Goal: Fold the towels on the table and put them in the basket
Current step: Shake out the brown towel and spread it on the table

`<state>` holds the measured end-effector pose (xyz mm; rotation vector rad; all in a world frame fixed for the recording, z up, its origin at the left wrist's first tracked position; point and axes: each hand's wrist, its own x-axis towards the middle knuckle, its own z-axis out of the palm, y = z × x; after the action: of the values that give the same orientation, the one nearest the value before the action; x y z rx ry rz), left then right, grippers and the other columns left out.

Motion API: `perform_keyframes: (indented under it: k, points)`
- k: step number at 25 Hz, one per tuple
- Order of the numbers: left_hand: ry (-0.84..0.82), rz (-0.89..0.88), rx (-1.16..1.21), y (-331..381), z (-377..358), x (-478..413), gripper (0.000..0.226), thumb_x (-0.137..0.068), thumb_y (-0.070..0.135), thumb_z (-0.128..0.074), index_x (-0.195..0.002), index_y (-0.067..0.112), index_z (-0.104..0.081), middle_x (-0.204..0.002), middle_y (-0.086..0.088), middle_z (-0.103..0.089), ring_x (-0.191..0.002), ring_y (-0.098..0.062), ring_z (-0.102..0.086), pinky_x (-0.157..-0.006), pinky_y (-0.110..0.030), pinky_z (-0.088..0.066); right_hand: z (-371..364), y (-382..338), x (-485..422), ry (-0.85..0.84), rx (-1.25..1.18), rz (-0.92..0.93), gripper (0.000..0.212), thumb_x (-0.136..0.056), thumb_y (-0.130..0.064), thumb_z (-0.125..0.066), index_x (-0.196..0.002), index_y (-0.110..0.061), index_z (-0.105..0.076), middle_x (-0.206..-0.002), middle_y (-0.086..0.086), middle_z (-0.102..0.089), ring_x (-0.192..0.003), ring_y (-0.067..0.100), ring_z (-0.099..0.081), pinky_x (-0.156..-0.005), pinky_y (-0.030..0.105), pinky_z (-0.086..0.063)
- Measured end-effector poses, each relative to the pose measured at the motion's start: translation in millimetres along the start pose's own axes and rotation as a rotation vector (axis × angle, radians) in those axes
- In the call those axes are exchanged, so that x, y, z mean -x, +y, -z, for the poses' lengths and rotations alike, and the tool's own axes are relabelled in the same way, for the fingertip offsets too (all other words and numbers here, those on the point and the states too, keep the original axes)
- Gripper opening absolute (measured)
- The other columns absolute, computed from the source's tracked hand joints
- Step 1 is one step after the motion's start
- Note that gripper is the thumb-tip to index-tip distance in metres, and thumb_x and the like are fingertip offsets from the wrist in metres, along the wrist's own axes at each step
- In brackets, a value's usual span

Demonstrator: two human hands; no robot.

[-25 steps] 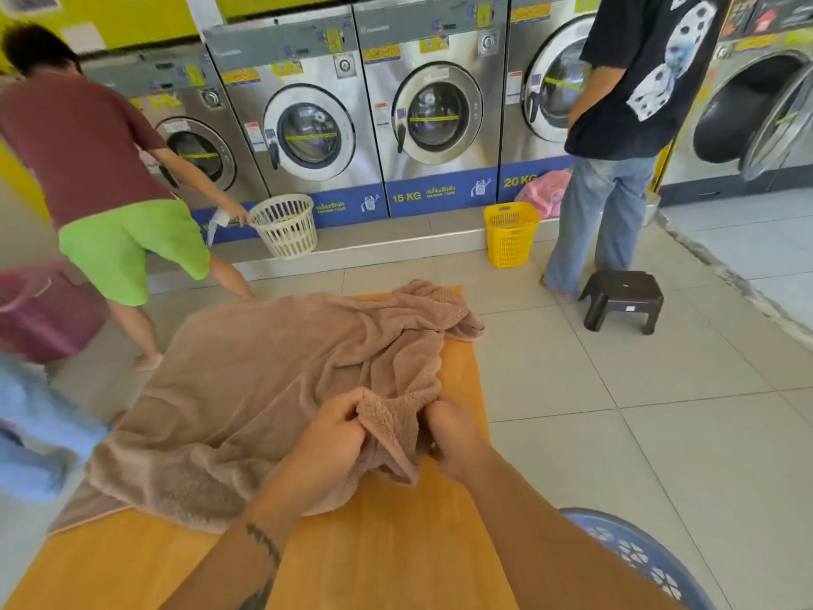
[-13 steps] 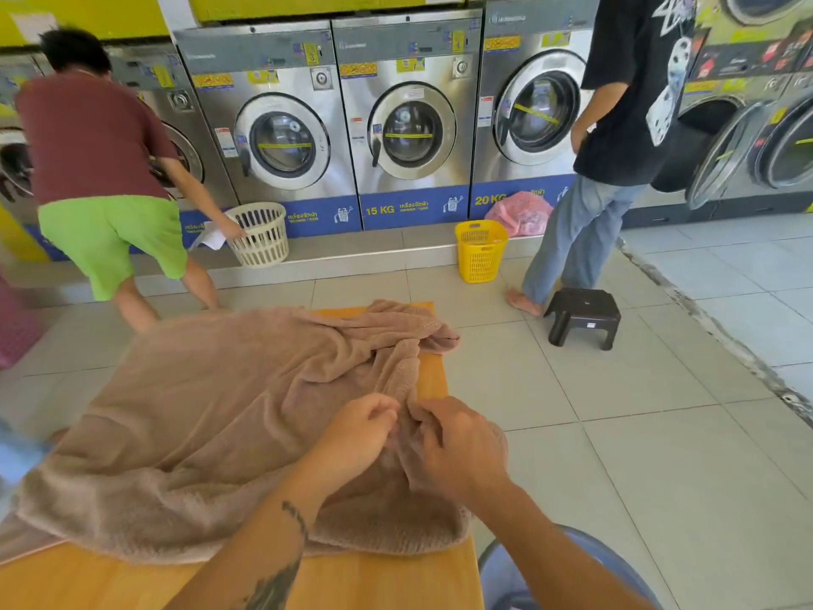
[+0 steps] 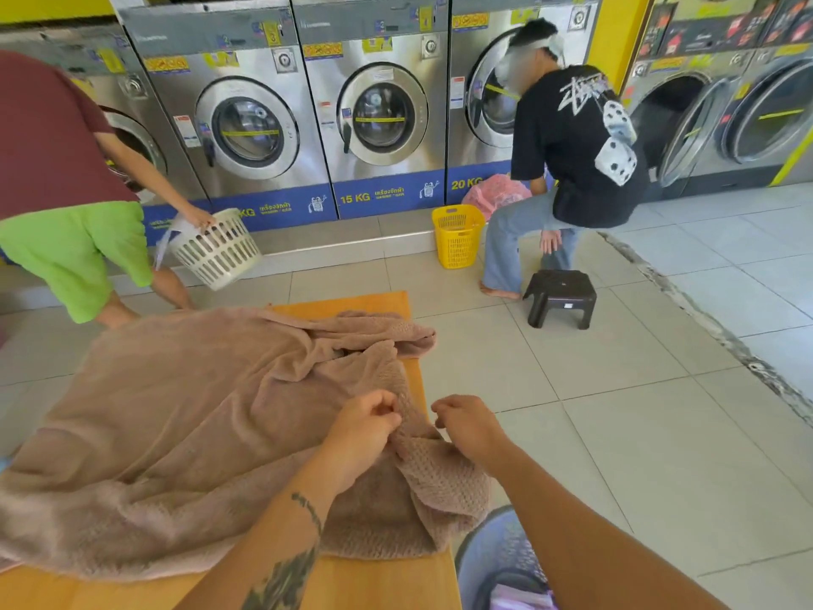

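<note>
A large pinkish-brown towel [image 3: 184, 424] lies rumpled over most of the wooden table [image 3: 387, 583], its near right corner hanging off the edge. My left hand [image 3: 365, 422] and my right hand [image 3: 462, 427] sit close together at a raised fold near the towel's right edge, fingers curled and pinching the cloth on either side of it. The lavender-blue basket [image 3: 484, 548] stands on the floor just right of the table's near corner, under my right forearm, with some pale cloth inside.
A person in green shorts tilts a white basket [image 3: 217, 250] at far left. Another person in a black shirt crouches above a black stool [image 3: 561, 297], beside a yellow basket [image 3: 457, 235]. Washing machines line the back wall. Tiled floor spreads to the right.
My hands have slid further along the towel's right edge and now sit a little apart. The person in black has bent down toward the stool. The white basket has been tipped up.
</note>
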<state>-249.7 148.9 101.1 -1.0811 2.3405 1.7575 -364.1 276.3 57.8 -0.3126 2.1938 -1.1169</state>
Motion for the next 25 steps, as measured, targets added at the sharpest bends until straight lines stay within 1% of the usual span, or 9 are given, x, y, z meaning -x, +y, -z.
perform_keyframes:
  k: [2, 4, 8, 11, 13, 15, 18, 21, 25]
  points:
    - [-0.061, 0.034, 0.122, -2, 3, 4, 0.013, -0.096, 0.006, -0.054, -0.096, 0.010, -0.066, -0.101, -0.021, -0.066, -0.091, -0.025, -0.062, -0.092, -0.049, -0.054, -11, -1, -25, -0.221, -0.149, -0.220, 0.045, -0.094, -0.048, -0.045, -0.115, -0.016, -0.067, -0.113, 0.010, -0.070, -0.098, 0.020, -0.064, -0.095, 0.038, -0.051]
    - [-0.064, 0.041, 0.161, -5, 7, 7, 0.015, -0.098, 0.003, -0.051, -0.096, 0.008, -0.065, -0.097, -0.013, -0.067, -0.091, -0.023, -0.062, -0.089, -0.043, -0.054, -25, 4, -44, -0.395, -0.289, -0.367, 0.055, -0.084, -0.059, -0.049, -0.117, -0.018, -0.066, -0.114, 0.010, -0.069, -0.107, 0.025, -0.065, -0.100, 0.041, -0.049]
    - [-0.014, 0.043, 0.138, -5, 16, 11, 0.017, -0.098, 0.001, -0.051, -0.090, 0.007, -0.065, -0.076, -0.006, -0.057, -0.060, -0.011, -0.053, -0.050, -0.020, -0.045, -33, 9, -61, -0.597, -0.255, -0.432, 0.044, -0.077, -0.033, -0.053, -0.113, -0.007, -0.059, -0.113, 0.010, -0.064, -0.103, 0.028, -0.059, -0.092, 0.038, -0.051]
    - [-0.013, 0.052, 0.106, -12, 17, 4, 0.016, -0.098, 0.003, -0.051, -0.089, 0.008, -0.064, -0.080, -0.009, -0.056, -0.067, -0.019, -0.051, -0.057, -0.027, -0.042, -26, 11, -51, -0.715, -0.237, -0.465, 0.026, -0.066, -0.014, -0.054, -0.092, -0.012, -0.053, -0.092, 0.012, -0.055, -0.086, 0.025, -0.052, -0.080, 0.033, -0.049]
    - [-0.004, 0.029, 0.031, -14, 13, -3, 0.015, -0.095, 0.005, -0.054, -0.088, 0.011, -0.065, -0.084, -0.012, -0.059, -0.074, -0.024, -0.052, -0.068, -0.037, -0.043, -16, 6, -39, -0.606, -0.295, -0.374, 0.010, -0.067, -0.009, -0.056, -0.076, -0.010, -0.060, -0.076, 0.006, -0.059, -0.070, 0.020, -0.050, -0.068, 0.028, -0.044]
    - [0.006, 0.036, -0.090, -15, 10, -10, 0.011, -0.091, 0.007, -0.059, -0.088, 0.013, -0.068, -0.088, -0.014, -0.068, -0.081, -0.031, -0.062, -0.078, -0.044, -0.052, 1, 0, -30, -0.245, -0.334, -0.207, 0.013, -0.080, -0.007, -0.057, -0.080, -0.012, -0.068, -0.082, 0.000, -0.069, -0.076, 0.017, -0.056, -0.062, 0.023, -0.043]
    - [-0.104, 0.071, -0.283, -17, 2, -19, 0.011, -0.084, 0.010, -0.063, -0.082, 0.020, -0.068, -0.081, -0.006, -0.067, -0.078, -0.022, -0.064, -0.081, -0.039, -0.055, 36, -6, -24, 0.234, -0.512, -0.034, 0.024, -0.082, 0.004, -0.045, -0.084, -0.010, -0.065, -0.085, 0.004, -0.067, -0.085, 0.022, -0.060, -0.064, 0.028, -0.046]
    - [-0.090, 0.027, -0.423, -5, 0, -35, 0.012, -0.088, 0.015, -0.057, -0.083, 0.023, -0.065, -0.081, 0.000, -0.065, -0.072, -0.016, -0.059, -0.069, -0.032, -0.048, 58, 8, -25, 0.239, -0.366, -0.011, 0.018, -0.080, 0.000, -0.049, -0.089, -0.004, -0.065, -0.083, 0.004, -0.067, -0.080, 0.022, -0.059, -0.063, 0.029, -0.043]
    - [0.009, -0.165, -0.566, 39, 11, -77, 0.017, -0.096, 0.020, -0.048, -0.088, 0.021, -0.063, -0.091, 0.002, -0.066, -0.082, -0.012, -0.059, -0.066, -0.027, -0.047, 59, 25, -33, 0.105, -0.047, -0.103, 0.019, -0.083, -0.026, -0.065, -0.070, -0.013, -0.064, -0.071, 0.002, -0.065, -0.069, 0.019, -0.059, -0.059, 0.029, -0.042]
